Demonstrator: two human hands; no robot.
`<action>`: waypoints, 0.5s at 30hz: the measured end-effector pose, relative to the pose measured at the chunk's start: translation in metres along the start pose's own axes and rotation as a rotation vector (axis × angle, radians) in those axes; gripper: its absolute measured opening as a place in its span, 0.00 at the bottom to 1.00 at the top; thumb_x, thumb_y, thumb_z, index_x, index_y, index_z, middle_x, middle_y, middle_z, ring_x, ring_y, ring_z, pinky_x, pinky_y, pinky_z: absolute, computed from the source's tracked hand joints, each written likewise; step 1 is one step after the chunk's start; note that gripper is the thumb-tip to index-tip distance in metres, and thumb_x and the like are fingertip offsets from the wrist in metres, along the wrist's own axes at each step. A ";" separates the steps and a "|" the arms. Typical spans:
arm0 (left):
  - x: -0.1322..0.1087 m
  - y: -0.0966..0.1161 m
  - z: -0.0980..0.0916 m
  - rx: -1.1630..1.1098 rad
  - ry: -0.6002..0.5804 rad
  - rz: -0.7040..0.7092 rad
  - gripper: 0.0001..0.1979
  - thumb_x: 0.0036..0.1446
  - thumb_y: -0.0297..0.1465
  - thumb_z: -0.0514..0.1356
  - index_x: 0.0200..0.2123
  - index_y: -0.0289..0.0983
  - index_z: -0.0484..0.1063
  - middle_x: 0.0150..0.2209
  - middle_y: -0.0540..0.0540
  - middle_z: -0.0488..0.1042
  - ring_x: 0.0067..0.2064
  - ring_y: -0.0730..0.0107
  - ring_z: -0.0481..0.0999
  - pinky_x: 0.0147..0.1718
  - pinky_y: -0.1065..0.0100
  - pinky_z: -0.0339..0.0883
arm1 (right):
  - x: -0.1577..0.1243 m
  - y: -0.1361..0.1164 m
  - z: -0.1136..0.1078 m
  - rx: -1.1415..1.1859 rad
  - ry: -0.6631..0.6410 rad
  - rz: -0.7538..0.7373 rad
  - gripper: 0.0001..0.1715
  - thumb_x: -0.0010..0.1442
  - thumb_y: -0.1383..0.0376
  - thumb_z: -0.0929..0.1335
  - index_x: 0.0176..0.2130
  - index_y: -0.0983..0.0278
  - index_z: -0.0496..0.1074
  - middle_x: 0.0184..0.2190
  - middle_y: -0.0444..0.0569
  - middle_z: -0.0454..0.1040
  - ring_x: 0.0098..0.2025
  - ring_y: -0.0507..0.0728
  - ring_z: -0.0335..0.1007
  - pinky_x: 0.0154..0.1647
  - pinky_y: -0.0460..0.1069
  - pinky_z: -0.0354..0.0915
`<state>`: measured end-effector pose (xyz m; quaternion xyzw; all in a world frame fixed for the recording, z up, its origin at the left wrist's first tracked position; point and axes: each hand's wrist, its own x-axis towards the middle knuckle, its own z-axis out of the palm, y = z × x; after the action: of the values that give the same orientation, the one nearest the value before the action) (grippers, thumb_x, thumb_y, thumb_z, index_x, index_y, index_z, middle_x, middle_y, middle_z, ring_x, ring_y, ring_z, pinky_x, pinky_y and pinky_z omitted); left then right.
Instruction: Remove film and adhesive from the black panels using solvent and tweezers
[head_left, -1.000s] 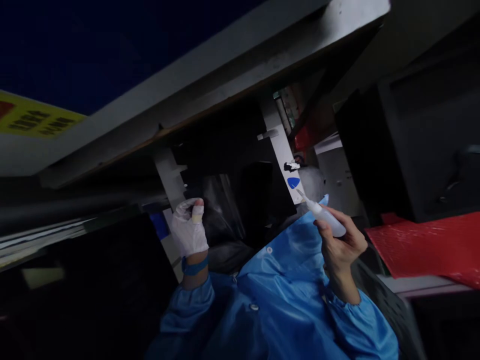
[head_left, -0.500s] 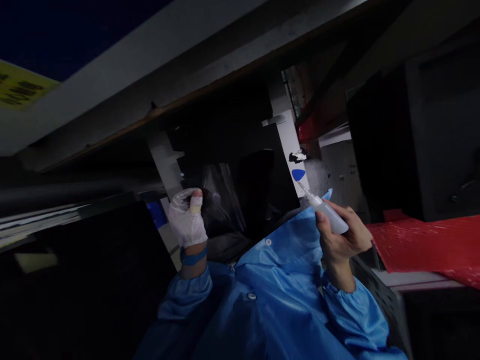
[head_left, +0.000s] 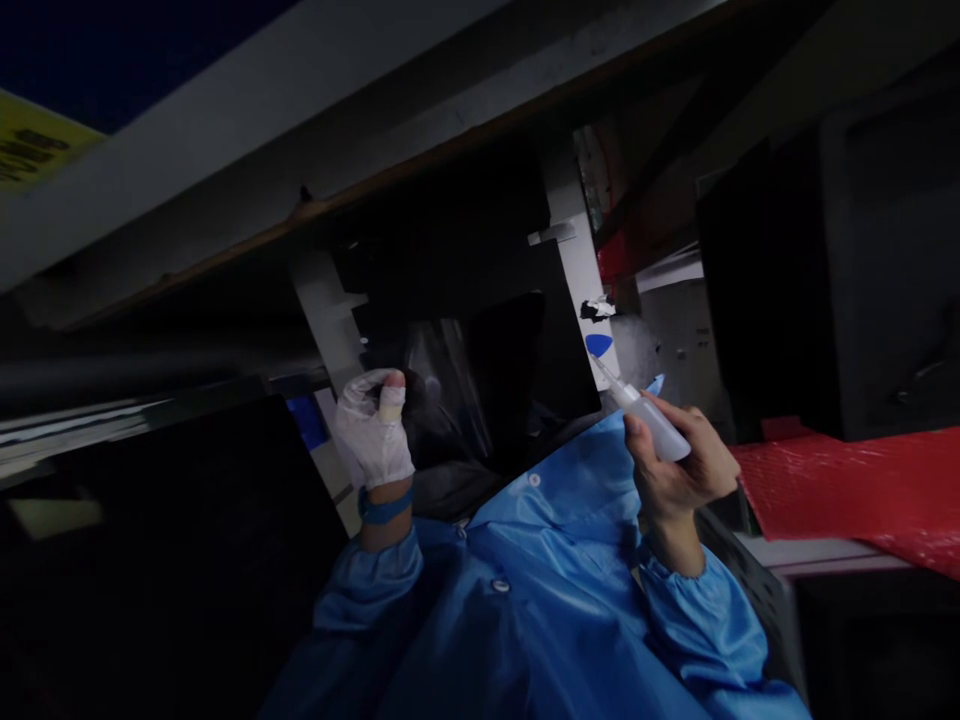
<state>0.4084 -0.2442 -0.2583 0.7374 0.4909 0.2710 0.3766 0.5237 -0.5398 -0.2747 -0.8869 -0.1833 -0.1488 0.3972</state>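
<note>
My right hand (head_left: 681, 458) grips a translucent white squeeze bottle (head_left: 657, 428) with a thin nozzle. The nozzle tip points up and left, close to a small blue triangular piece (head_left: 598, 345) that looks like a pry pick; I cannot tell if they touch. The blue piece lies over a white strip (head_left: 579, 268). My left hand (head_left: 373, 425) wears a white glove with a bare thumb tip. Its fingers are curled toward the thumb by the near left part of a dark, glossy panel (head_left: 450, 265); what they hold is hidden. A blue band (head_left: 386, 508) circles the left wrist.
A pale beam (head_left: 247, 190) crosses overhead, with a yellow label (head_left: 37, 145) at left. Red bubble wrap (head_left: 855, 490) lies at right beneath a large dark box-like object (head_left: 832, 270). Another dark panel (head_left: 172, 530) fills the lower left. My blue smock (head_left: 555, 600) shows below.
The view has shifted slightly. My right hand and the bottle have moved a little up and left, bringing the nozzle tip nearer the blue piece. My left hand keeps its curled pose.
</note>
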 end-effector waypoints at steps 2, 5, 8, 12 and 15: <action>0.000 0.000 0.000 0.008 0.003 0.001 0.14 0.59 0.44 0.71 0.35 0.40 0.77 0.36 0.47 0.80 0.43 0.63 0.80 0.56 0.60 0.80 | 0.000 0.001 -0.001 -0.019 -0.002 0.006 0.15 0.78 0.50 0.76 0.47 0.57 0.86 0.31 0.47 0.85 0.24 0.58 0.74 0.27 0.54 0.70; 0.001 -0.001 0.002 0.027 0.016 0.000 0.12 0.59 0.42 0.69 0.34 0.39 0.77 0.35 0.47 0.80 0.42 0.64 0.80 0.52 0.61 0.80 | -0.001 0.002 -0.002 -0.051 -0.028 0.042 0.18 0.77 0.47 0.75 0.46 0.57 0.86 0.32 0.49 0.85 0.25 0.58 0.74 0.27 0.55 0.69; 0.002 0.000 0.003 0.034 0.024 -0.009 0.11 0.59 0.40 0.69 0.34 0.38 0.77 0.35 0.46 0.79 0.43 0.64 0.80 0.50 0.63 0.80 | 0.000 0.001 -0.002 0.007 -0.012 0.018 0.12 0.77 0.51 0.77 0.48 0.56 0.86 0.33 0.48 0.86 0.25 0.58 0.74 0.26 0.54 0.68; 0.002 0.001 0.004 0.029 0.022 -0.015 0.11 0.60 0.39 0.69 0.34 0.37 0.78 0.36 0.45 0.80 0.43 0.65 0.81 0.50 0.65 0.80 | 0.002 -0.003 -0.002 0.053 0.007 -0.013 0.08 0.77 0.55 0.78 0.50 0.56 0.86 0.35 0.48 0.87 0.26 0.58 0.75 0.27 0.54 0.67; 0.001 0.001 0.004 0.013 0.013 0.003 0.12 0.60 0.40 0.69 0.35 0.37 0.78 0.36 0.45 0.80 0.42 0.65 0.80 0.49 0.65 0.79 | 0.002 -0.002 -0.003 0.026 -0.012 -0.022 0.10 0.78 0.53 0.77 0.49 0.57 0.86 0.34 0.47 0.87 0.25 0.57 0.74 0.27 0.54 0.68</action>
<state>0.4122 -0.2441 -0.2597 0.7387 0.4942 0.2730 0.3681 0.5241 -0.5401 -0.2710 -0.8804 -0.1971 -0.1455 0.4060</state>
